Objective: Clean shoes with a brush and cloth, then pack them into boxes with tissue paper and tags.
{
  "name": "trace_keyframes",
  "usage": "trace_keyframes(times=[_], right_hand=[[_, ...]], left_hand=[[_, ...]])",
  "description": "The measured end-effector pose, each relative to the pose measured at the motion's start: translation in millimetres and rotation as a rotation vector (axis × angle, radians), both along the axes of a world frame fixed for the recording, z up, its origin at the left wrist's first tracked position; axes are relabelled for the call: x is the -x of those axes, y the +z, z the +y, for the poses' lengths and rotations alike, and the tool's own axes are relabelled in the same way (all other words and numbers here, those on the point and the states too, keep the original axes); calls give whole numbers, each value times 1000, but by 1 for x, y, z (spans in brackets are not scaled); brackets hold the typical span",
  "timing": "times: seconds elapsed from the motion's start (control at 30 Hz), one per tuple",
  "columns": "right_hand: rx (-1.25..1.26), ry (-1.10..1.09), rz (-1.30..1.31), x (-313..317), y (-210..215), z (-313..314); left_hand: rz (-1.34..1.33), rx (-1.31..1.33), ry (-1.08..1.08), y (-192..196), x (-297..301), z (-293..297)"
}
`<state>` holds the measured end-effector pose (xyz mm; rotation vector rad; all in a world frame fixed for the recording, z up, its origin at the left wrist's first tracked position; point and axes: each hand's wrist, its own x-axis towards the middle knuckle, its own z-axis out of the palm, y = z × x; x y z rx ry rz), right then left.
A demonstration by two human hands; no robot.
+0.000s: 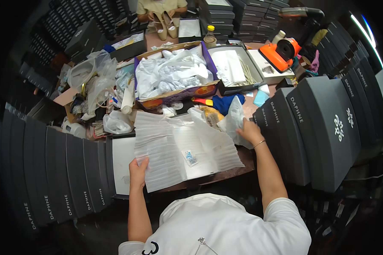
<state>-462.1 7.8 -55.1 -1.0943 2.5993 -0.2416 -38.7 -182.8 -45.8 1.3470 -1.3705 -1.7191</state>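
Closely flanking boxes (325, 131), sheet (156, 146) edge in hand (138, 174)

table (247, 158): reddish-brown | near edge: paper-lined open box (202, 171) | beyond: blue cloth (229, 104), purple-edged carton (207, 55) | carton's right: dark open box (238, 89) | behind carton: yellow-capped jar (210, 39)

On my feed the middle of the table (247, 157) was well lit, while the corners fell away to black. A white tube light (363, 31) glared at the upper right, fringed with blue. The translucent sheet (155, 146) and the white shirt (230, 225) came through pale but readable; deep shadow lay below the table's near edge. Towards the rim, the dark boxes (51, 170) on the left bowed and softened.
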Motion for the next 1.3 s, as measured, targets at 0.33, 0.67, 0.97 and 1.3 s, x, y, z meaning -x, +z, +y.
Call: trace_keyframes(times=[0.33,0.67,0.97,1.3], right_hand=[[714,-49,-74,-50,96,7],[508,93,-966,-162,11,-43],[606,217,-459,-162,-11,-14],[281,275,-558,-183,-81,-12]], left_hand=[[62,-36,-2,-11,3,2],[166,-78,28,2,5,-5],[337,224,-485,10,97,58],[-41,637,-35,-18,98,51]])
